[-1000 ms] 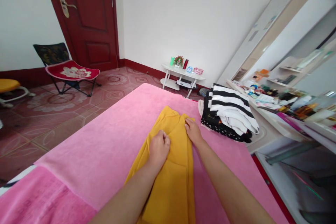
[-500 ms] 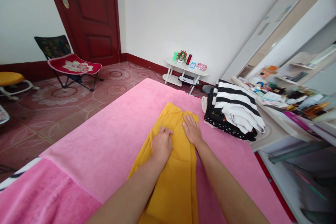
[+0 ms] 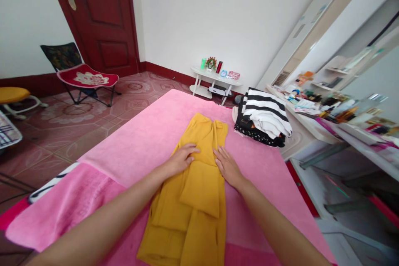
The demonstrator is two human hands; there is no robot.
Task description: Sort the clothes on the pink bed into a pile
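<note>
Two bare hands lie flat on a mustard-yellow garment (image 3: 199,174) spread lengthwise on a pink blanket (image 3: 140,141) covering a bed. On the near half of the cloth, a folded panel lies over the middle, its lower edge slanting across the fabric below.

The left hand (image 3: 182,158) rests palm down on the garment's left side, fingers stretched out and slightly spread, pointing toward the centre fold. The right hand (image 3: 227,166) presses on the right side, fingers extended and close together, pointing up the cloth. Neither hand pinches anything; both rest open on the fabric, near each other with a strip of yellow between them.

Just beyond the garment, at the bed's far right corner, sits a pile of folded clothes (image 3: 263,118), a black-and-white striped piece on top and a dark dotted one beneath. A low white side table (image 3: 216,83) carrying a small plant and bottles stands against the far wall. A red folding chair (image 3: 84,79) stands on the patterned tile floor before a dark red door (image 3: 99,12). Along the right, a cluttered white shelf (image 3: 324,120) runs beside a mirror.
</note>
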